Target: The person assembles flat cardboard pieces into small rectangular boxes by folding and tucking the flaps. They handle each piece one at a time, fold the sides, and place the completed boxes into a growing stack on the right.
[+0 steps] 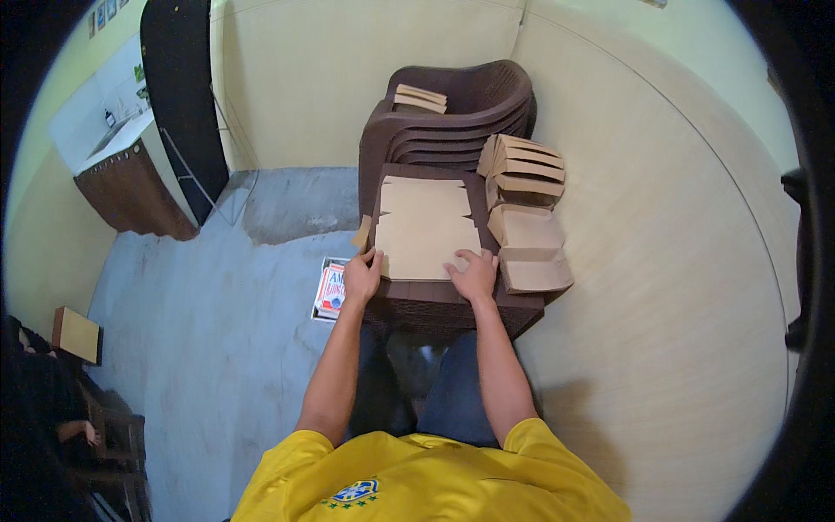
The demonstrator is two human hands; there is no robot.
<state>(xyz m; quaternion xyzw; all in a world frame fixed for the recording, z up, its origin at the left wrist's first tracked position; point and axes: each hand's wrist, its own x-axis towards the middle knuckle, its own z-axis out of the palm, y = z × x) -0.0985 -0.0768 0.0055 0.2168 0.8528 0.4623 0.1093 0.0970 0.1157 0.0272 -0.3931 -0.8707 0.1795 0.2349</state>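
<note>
A flat, tan cardboard box blank (pixel 426 230) with notched sides lies on a dark brown woven-pattern plastic table (pixel 426 303) in front of me. My left hand (pixel 362 277) is at its near left corner, fingers closed around the edge. Across from it, my right hand (pixel 474 275) rests over the near right corner with its fingers spread, thumb and fingertips touching the cardboard. A small cardboard flap (pixel 362 233) sticks out past the left edge of the table.
Stacked brown plastic armchairs (pixel 461 130) stand behind the table, with folded cardboard pieces (pixel 421 97) on the top seat. Open cardboard trays (pixel 532 248) and nested folded ones (pixel 526 170) sit at right by the wall. A printed box (pixel 330 289) is left; a person's hand (pixel 87 432) shows lower left.
</note>
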